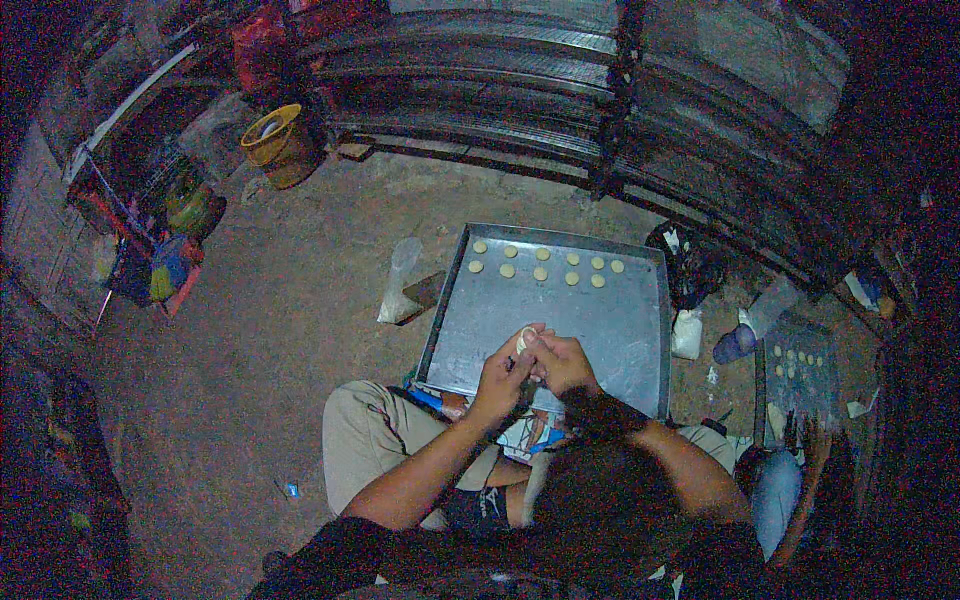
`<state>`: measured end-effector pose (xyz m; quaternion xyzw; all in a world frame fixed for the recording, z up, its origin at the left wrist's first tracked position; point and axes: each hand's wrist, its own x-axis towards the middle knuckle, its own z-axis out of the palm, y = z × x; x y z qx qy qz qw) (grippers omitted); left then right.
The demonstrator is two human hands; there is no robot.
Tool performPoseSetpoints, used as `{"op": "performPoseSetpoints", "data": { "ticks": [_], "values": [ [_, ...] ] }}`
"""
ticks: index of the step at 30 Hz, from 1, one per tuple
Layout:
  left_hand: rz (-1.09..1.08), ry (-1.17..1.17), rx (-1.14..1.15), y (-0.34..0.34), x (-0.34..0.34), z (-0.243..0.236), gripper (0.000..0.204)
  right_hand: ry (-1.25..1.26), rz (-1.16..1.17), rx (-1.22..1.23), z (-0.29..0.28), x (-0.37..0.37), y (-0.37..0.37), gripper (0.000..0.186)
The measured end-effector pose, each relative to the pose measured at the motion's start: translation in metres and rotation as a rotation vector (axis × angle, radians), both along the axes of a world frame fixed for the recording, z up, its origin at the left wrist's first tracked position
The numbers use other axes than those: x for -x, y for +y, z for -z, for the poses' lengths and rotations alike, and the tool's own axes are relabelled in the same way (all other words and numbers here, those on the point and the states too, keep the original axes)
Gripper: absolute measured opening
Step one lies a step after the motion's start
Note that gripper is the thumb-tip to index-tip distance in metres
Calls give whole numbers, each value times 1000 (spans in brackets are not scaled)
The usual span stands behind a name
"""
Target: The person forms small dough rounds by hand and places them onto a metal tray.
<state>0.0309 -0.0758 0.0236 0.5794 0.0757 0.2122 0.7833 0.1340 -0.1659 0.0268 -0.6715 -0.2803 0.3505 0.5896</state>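
Over the near part of a large metal baking tray point(545, 318), my two hands meet around a small pale piece of dough point(526, 341). My left hand point(503, 378) is closed, its fingers curled about the dough. The thumb and fingers of my right hand point(565, 366) press on the same piece from the right. Part of the dough is hidden behind the fingers. Toward the tray's far edge lie two rows of flat round dough pieces point(541, 273), spaced apart. The tray is in front of my crossed legs.
Left of the tray is a clear bag with white contents point(397, 302); to its right, a white bag point(687, 335) and black plastic bag point(690, 265). A yellow bucket point(283, 160) stands far left, near racks point(480, 110). At right, another person's arm point(815, 460) reaches near a second tray point(815, 395).
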Motion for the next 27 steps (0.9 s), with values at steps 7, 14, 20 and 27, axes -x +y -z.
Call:
{"op": "performPoseSetpoints", "data": {
  "ticks": [7, 14, 20, 27],
  "values": [
    [-176, 52, 276, 6, -2, 20, 26, 477, -146, 10, -19, -7, 3, 48],
    [-120, 91, -150, 12, -8, 48, 36, 755, -187, -27, 34, -25, 1, 38],
    [107, 93, 94, 15, 3, -7, 55, -13, -252, -210, 16, -15, -10, 22],
    [274, -1, -143, 47, 2, -6, 51, 523, -175, -289, 15, -9, 0, 19]
  ]
}}
